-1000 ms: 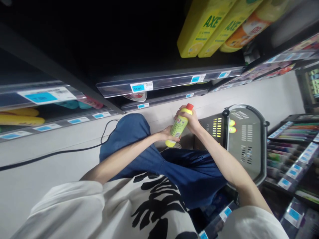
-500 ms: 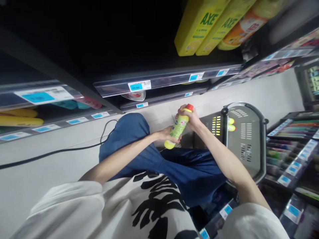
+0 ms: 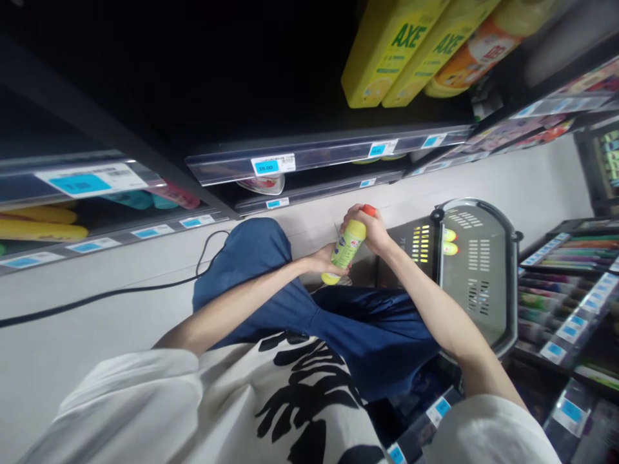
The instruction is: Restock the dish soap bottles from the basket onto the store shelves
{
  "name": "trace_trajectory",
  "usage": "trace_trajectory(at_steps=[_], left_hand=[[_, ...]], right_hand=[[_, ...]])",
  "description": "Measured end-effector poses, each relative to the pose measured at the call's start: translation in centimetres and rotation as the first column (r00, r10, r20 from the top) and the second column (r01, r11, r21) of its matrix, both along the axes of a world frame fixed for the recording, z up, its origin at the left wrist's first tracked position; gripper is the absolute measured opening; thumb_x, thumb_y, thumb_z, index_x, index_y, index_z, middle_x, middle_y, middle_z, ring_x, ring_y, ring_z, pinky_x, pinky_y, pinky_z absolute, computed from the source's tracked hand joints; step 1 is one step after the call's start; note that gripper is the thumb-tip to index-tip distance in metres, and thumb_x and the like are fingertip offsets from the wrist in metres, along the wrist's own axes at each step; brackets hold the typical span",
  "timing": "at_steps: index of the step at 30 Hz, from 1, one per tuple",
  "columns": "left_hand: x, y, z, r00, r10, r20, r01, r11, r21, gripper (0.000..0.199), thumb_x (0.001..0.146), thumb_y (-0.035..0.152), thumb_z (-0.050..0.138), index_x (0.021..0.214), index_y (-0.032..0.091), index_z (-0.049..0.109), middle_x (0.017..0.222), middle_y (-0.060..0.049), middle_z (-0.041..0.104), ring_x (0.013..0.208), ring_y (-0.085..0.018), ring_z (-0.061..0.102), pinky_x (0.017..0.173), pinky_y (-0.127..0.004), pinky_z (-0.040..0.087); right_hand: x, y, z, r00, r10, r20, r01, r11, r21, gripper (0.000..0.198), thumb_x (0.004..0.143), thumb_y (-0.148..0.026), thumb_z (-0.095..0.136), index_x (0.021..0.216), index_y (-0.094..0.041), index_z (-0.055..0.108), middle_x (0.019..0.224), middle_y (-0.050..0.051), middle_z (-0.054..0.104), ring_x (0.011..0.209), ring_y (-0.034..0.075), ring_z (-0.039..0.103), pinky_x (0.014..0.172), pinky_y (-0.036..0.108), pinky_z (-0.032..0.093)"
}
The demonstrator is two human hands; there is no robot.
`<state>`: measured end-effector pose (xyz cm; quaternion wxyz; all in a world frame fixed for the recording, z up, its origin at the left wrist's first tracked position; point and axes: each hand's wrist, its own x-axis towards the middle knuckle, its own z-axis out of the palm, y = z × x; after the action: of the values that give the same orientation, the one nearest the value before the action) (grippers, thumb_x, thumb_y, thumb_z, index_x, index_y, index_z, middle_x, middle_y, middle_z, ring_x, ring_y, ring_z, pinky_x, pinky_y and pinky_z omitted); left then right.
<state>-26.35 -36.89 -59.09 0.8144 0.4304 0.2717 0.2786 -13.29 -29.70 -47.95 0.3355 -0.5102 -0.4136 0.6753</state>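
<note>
Both my hands hold one yellow-green bottle [image 3: 349,246] with a red cap, tilted so that the cap points up and to the right. Wrapped round its lower part is my left hand [image 3: 323,261], closed, with the bottle's yellow base sticking out below. Near the cap, my right hand [image 3: 376,229] is closed round the bottle's upper end. The bottle is above my lap, and its label faces me. To the right, a grey shopping basket [image 3: 507,303] holds yellow bottles [image 3: 450,241] with red caps.
Ahead is a dark shelf [image 3: 217,169] with price tags. Yellow AXE bottles [image 3: 374,67] and an orange bottle [image 3: 464,67] stand on it. A black cable [image 3: 106,293] lies on the floor at left. More stocked shelves [image 3: 565,303] are at the right.
The bottle has turned a little in my hands, so a different part of its label shows. My hands stay in nearly the same place.
</note>
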Motion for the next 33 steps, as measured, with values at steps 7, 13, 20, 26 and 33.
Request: trace_trajectory(at_steps=[7, 13, 20, 26, 33], left_hand=[[-0.05, 0.08, 0.06, 0.999, -0.026, 0.028, 0.026, 1.000, 0.008, 0.039, 0.062, 0.030, 0.092, 0.087, 0.012, 0.068, 0.083, -0.005, 0.072, 0.074, -0.015, 0.068, 0.078, -0.032, 0.057], [-0.09, -0.06, 0.07, 0.999, -0.028, 0.036, 0.030, 0.999, -0.037, 0.039, 0.061, 0.028, 0.093, 0.088, 0.013, 0.068, 0.083, -0.004, 0.073, 0.075, -0.015, 0.068, 0.079, -0.031, 0.057], [-0.13, -0.13, 0.06, 0.998, -0.035, 0.044, 0.038, 0.998, -0.051, 0.040, 0.062, 0.027, 0.093, 0.089, 0.014, 0.068, 0.084, -0.004, 0.073, 0.075, -0.016, 0.069, 0.077, -0.030, 0.057], [-0.10, 0.00, 0.03, 0.998, -0.042, 0.041, 0.045, 0.997, -0.057, 0.040, 0.061, 0.027, 0.094, 0.090, 0.014, 0.069, 0.086, -0.005, 0.074, 0.077, -0.016, 0.070, 0.080, -0.032, 0.058], [-0.13, 0.13, 0.00, 0.994, -0.071, 0.085, 0.077, 0.995, -0.068, 0.042, 0.062, 0.030, 0.094, 0.091, 0.013, 0.069, 0.086, -0.005, 0.074, 0.077, -0.016, 0.070, 0.078, -0.031, 0.058]], right_hand=[[0.08, -0.01, -0.15, 1.000, -0.008, -0.003, 0.008, 1.000, -0.012, 0.015, 0.069, -0.028, 0.068, 0.069, -0.020, 0.055, 0.064, 0.000, 0.062, 0.056, 0.016, 0.060, 0.060, 0.032, 0.053], [0.02, 0.00, -0.20, 1.000, -0.017, 0.003, 0.017, 1.000, -0.006, 0.017, 0.068, -0.028, 0.069, 0.070, -0.020, 0.055, 0.062, 0.000, 0.062, 0.055, 0.016, 0.060, 0.058, 0.031, 0.053], [0.00, 0.04, -0.20, 1.000, -0.018, -0.005, 0.018, 1.000, 0.005, 0.016, 0.068, -0.027, 0.069, 0.068, -0.019, 0.056, 0.062, 0.000, 0.064, 0.053, 0.016, 0.060, 0.057, 0.031, 0.053], [0.06, 0.03, -0.18, 1.000, -0.019, -0.006, 0.019, 1.000, 0.000, 0.016, 0.069, -0.026, 0.070, 0.068, -0.019, 0.056, 0.062, 0.000, 0.064, 0.054, 0.016, 0.061, 0.057, 0.031, 0.053], [0.23, 0.18, -0.42, 0.999, -0.023, -0.028, 0.023, 1.000, -0.005, 0.015, 0.069, -0.025, 0.070, 0.068, -0.019, 0.057, 0.062, 0.000, 0.064, 0.054, 0.015, 0.060, 0.058, 0.031, 0.054]])
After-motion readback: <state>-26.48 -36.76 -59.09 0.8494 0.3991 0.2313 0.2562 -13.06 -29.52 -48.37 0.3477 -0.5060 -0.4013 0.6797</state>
